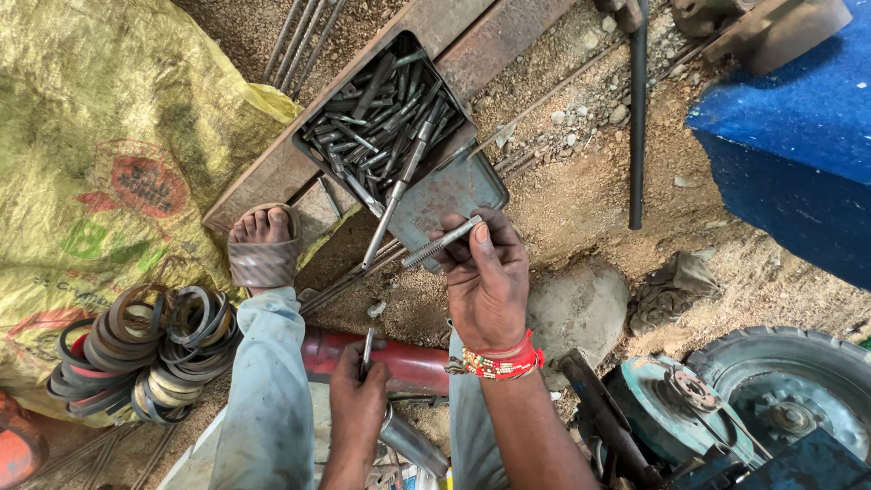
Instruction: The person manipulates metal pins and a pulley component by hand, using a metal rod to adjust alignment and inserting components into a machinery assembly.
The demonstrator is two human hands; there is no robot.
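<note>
My right hand holds a thin threaded metal rod between thumb and fingers, tilted up to the right, just in front of an open metal box. The box is full of several dark steel bits and rods; one long tool sticks out over its edge. My left hand is lower, closed around a short metal pin above a red cylinder. A red and beaded band circles my right wrist.
A heap of metal rings lies at the left on a yellow sack. My sandalled foot rests by rusty steel bars. A small wheel and machine parts sit at the lower right; a blue panel at upper right.
</note>
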